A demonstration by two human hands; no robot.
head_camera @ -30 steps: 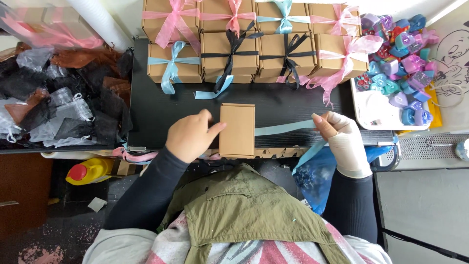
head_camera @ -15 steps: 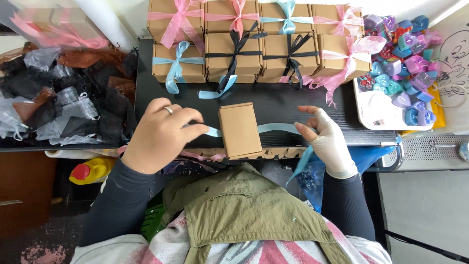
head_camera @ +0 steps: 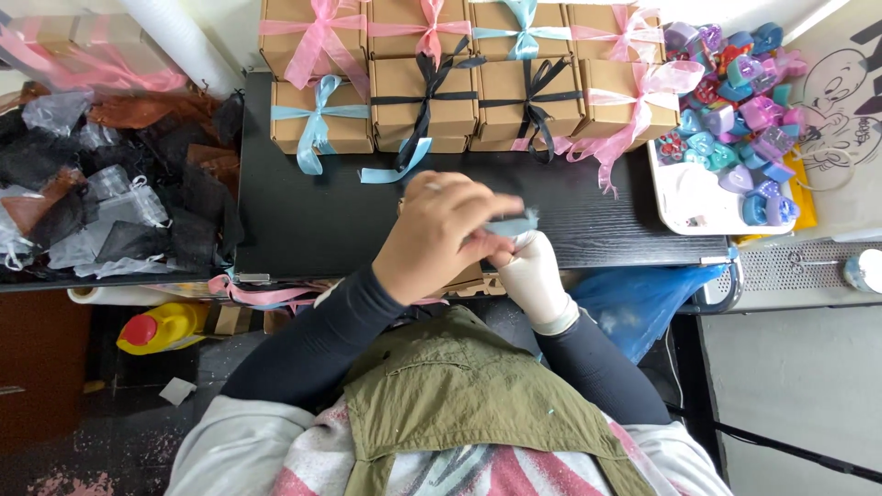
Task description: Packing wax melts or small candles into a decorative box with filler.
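Observation:
My left hand (head_camera: 441, 234) hovers over the small brown cardboard box (head_camera: 467, 275) at the front edge of the black table (head_camera: 303, 220), hiding nearly all of it. Its fingers pinch a light blue ribbon (head_camera: 511, 225). My right hand (head_camera: 531, 266), in a white glove, sits just under and right of the left one, fingers curled at the same ribbon. Both hands meet above the box.
Tied brown gift boxes (head_camera: 432, 83) with pink, blue and black bows fill the table's back. A white tray (head_camera: 698, 197) of colourful heart-shaped trinkets stands at right. Sheer pouches (head_camera: 101, 202) lie piled at left. A yellow bottle (head_camera: 161, 328) and pink ribbon (head_camera: 266, 294) sit below.
My hands were apart at the box's two sides, stretching the blue ribbon across it. They have come together over the box, and the left hand now covers it.

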